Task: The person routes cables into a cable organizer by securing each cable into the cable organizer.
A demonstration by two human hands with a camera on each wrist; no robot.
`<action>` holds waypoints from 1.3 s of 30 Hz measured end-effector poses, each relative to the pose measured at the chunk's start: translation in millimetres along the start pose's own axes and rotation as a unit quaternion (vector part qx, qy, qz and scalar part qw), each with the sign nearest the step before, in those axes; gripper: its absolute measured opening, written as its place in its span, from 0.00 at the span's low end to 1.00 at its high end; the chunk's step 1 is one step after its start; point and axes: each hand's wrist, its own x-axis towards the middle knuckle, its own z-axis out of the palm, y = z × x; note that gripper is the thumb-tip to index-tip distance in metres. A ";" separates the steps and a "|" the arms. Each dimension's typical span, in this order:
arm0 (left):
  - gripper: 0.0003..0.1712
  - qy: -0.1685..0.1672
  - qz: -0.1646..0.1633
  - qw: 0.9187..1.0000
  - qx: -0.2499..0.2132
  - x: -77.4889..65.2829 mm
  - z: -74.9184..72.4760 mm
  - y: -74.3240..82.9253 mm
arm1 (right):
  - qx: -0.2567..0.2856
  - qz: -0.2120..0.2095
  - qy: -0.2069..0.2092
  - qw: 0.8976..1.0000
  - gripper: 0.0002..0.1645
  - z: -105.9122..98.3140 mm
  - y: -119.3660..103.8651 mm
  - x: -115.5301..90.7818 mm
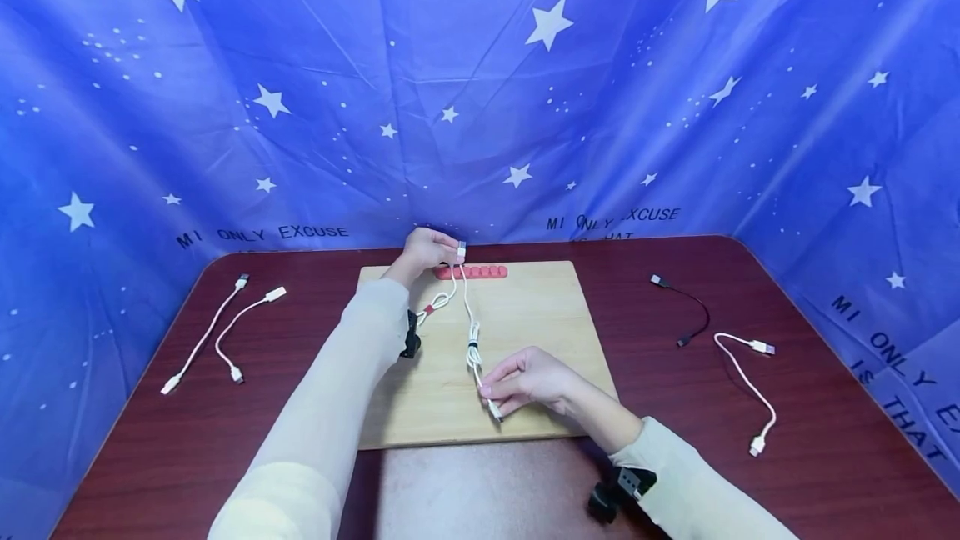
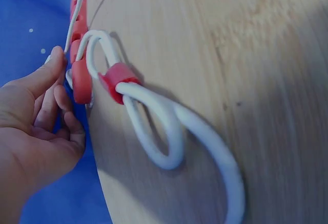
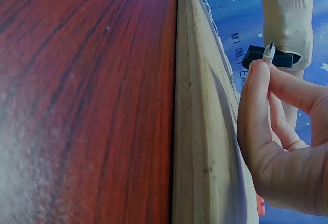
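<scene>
Head view: bright light, its source out of frame; from where I stand, pale glare whitens the near worktop (image 1: 465,486), the left sleeve (image 1: 300,440) casts a soft shadow on the wooden board (image 1: 547,315), and wide-angle distortion stretches the edges. Left wrist view: dimmer, hazy, the red-strapped cable (image 2: 234,193) slightly soft. Right wrist view: whitish glare, lower left.

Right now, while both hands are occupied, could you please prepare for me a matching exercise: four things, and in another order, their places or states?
1. Red clip strip
2. Cable with black tie
3. Cable with red tie
4. Dark cable

A. On the table, right of the board
B. Bundled, left of item 2
C. Along the board's far edge
D. Held by left hand and right hand

Pairs: 1-C, 2-D, 3-B, 4-A
</scene>
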 end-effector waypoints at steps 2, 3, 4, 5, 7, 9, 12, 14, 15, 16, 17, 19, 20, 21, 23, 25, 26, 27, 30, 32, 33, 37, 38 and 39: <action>0.19 0.005 0.004 1.000 0.020 -0.4 -0.2 0.3 | -0.002 -0.001 -0.001 1.000 0.17 1.3 0.0 1.3; 0.18 0.008 0.007 1.000 0.027 -0.7 -0.4 0.8 | -0.002 -0.001 -0.001 1.000 0.16 2.0 0.1 2.1; 0.18 0.011 0.011 0.999 0.038 -0.7 -0.5 1.4 | -0.002 -0.001 -0.001 1.000 0.16 2.6 0.1 2.8; 0.17 0.013 0.015 0.999 0.049 -0.7 -0.5 2.3 | -0.002 0.000 0.000 1.000 0.16 3.2 0.3 3.7; 0.16 0.018 0.023 0.997 0.071 -0.2 0.0 3.6 | -0.002 0.000 0.001 1.000 0.16 4.1 0.3 4.9; 0.15 0.019 0.024 0.996 0.083 0.4 1.4 5.0 | -0.002 -0.001 0.001 1.000 0.16 4.6 0.7 5.8; 0.14 0.021 0.026 0.995 0.093 0.4 3.0 4.5 | -0.004 0.000 0.005 1.000 0.15 7.0 0.4 7.0; 0.14 0.022 0.023 0.995 0.093 -0.1 3.4 3.8 | -0.006 0.001 0.007 1.000 0.15 8.2 0.6 7.4; 0.14 0.021 0.023 0.995 0.090 0.0 3.3 3.0 | -0.008 0.001 0.008 1.000 0.15 8.5 0.6 7.6; 0.14 0.020 0.023 0.996 0.086 -0.3 3.0 2.5 | -0.010 0.002 0.009 1.000 0.15 8.8 0.5 7.7; 0.14 0.018 0.022 0.996 0.079 -0.3 2.7 2.1 | -0.012 0.002 0.008 1.000 0.15 8.6 0.4 7.6; 0.16 0.015 0.023 0.997 0.067 0.3 1.8 1.2 | -0.016 0.004 0.008 1.000 0.15 7.6 -0.1 7.6; 0.16 0.013 0.026 0.998 0.059 0.6 1.6 0.7 | -0.016 0.006 0.009 1.000 0.15 7.2 -0.5 7.7; 0.17 0.012 0.030 0.998 0.052 0.9 1.4 0.1 | -0.017 0.007 0.009 1.000 0.15 7.0 -1.0 7.8; 0.20 0.011 0.041 0.998 0.046 1.4 1.3 -0.8 | -0.018 0.008 0.010 1.000 0.15 6.7 -1.6 8.1; 0.21 0.012 0.057 0.997 0.060 1.4 0.8 -1.3 | -0.017 0.009 0.011 1.000 0.15 6.8 -1.9 8.5; 0.22 0.014 0.065 0.995 0.069 1.3 0.6 -1.3 | -0.017 0.008 0.012 1.000 0.15 7.0 -2.0 8.7; 0.22 0.015 0.073 0.994 0.082 1.0 0.2 -1.2 | -0.018 0.007 0.012 1.000 0.14 7.2 -1.7 8.9; 0.20 0.019 0.090 0.989 0.120 -0.5 -1.4 -0.5 | -0.020 0.010 0.014 1.000 0.14 7.9 -1.2 8.8; 0.19 0.018 0.095 0.987 0.129 -2.1 -2.4 0.2 | -0.024 0.008 0.015 1.000 0.14 8.1 -0.6 8.4; 0.18 0.017 0.098 0.986 0.135 -2.9 -2.9 0.5 | -0.026 0.008 0.015 1.000 0.14 8.3 -0.5 8.3; 0.15 0.015 0.119 0.979 0.163 -7.5 -5.5 2.5 | -0.030 0.007 0.015 0.999 0.14 9.0 -0.7 8.0; 0.14 0.018 0.126 0.977 0.172 -8.9 -6.0 3.1 | -0.030 0.007 0.015 0.999 0.14 9.3 -0.9 7.9; 0.13 0.021 0.132 0.975 0.177 -10.2 -6.3 3.8 | -0.031 0.007 0.014 0.999 0.14 9.5 -1.2 7.9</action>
